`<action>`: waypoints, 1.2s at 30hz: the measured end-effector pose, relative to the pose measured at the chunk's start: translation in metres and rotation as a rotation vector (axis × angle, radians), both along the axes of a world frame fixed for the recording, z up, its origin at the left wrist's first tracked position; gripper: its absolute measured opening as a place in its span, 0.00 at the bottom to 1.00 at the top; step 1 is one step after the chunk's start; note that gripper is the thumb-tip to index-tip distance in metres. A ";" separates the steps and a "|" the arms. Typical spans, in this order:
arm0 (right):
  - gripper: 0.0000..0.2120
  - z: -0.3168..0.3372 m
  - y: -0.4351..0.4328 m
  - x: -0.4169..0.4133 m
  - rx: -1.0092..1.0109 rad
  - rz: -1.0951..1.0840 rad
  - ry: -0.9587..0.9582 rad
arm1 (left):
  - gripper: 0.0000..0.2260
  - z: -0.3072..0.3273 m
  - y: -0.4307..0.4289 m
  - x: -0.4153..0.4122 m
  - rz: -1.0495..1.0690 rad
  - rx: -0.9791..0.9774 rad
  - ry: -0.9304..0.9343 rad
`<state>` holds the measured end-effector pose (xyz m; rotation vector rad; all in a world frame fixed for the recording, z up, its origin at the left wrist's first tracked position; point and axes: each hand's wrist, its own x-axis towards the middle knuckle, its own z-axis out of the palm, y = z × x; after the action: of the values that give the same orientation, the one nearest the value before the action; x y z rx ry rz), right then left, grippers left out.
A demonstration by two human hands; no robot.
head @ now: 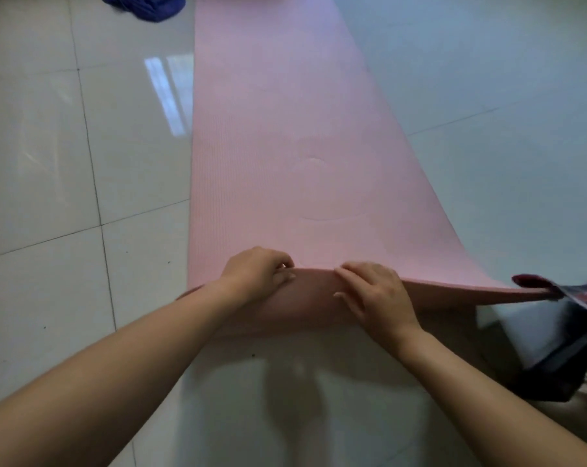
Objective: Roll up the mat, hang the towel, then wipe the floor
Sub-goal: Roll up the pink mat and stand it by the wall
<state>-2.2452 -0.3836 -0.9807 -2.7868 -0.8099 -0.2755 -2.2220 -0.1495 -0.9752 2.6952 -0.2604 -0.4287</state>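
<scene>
Head view. Pink mat lies flat along the tiled floor, running away from the person. Only its near edge is raised, bowed upward at the middle. Left hand and right hand sit close together on that edge, each grip closed on it. The left fingers curl over the lip; the right fingers lie over the top with the thumb beneath (a pinch, not a flat press). No turn of the roll is formed yet. Blue towel lies crumpled on the floor at far left, near the mat's left side and well apart from both hands. A dark cloth touches or overlaps the mat's near right corner (which of the two cannot be told).

Risks, as judged:
- With both hands near the centre the outer corners are uncontrolled, so the first turn could start crooked and the roll telescope.
- A loose first turn would leave a slack core.
- The cloth could be caught in the roll.
- The glossy floor may let the mat slide.

Writing: none legible. A faint curved emboss marks the mat, unreadable as a brand.
</scene>
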 end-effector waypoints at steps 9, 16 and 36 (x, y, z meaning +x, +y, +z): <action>0.39 0.029 0.003 0.031 -0.359 0.093 0.324 | 0.12 0.020 0.000 0.047 -0.009 0.037 0.023; 0.45 0.050 -0.036 0.054 -0.455 0.162 0.439 | 0.12 0.050 -0.009 0.086 0.060 0.142 0.069; 0.30 -0.020 -0.044 0.136 -0.062 0.177 0.653 | 0.29 -0.032 -0.056 0.050 0.042 0.142 -0.007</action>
<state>-2.1088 -0.4273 -1.0012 -2.5652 -0.8771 0.6632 -2.1722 -0.2058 -1.0072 2.8359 -0.1809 -0.4399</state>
